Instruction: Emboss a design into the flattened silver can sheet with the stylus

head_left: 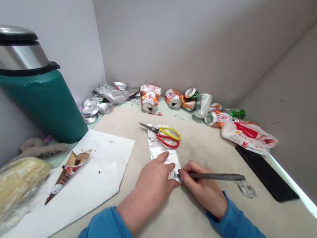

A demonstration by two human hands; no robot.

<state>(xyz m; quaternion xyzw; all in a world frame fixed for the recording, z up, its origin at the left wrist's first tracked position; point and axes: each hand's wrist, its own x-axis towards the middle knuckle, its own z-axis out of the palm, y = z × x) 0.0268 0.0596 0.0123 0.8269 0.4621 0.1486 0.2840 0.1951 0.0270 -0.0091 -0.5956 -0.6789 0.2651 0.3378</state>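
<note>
A strip of silvery metal sheet (155,148) lies on the table, its near end covered with small dents or marks. My left hand (155,177) rests on this strip with fingers spread, pressing it down. In my right hand (206,189) is a dark grey pen (214,175), its tip down at the near right corner of the strip, half hidden by my fingers. Across the strip's far end lie scissors (163,134) with one red and one yellow handle, blades pointing to the far left.
Crushed drink cans (149,98) line the back wall. Cut can ends (91,106) are piled at the back left. A green bottle (43,104), an ice cream cone (68,172) on white paper (103,185) and a bagged yellow item (16,182) occupy the left. A black phone (266,172) lies right.
</note>
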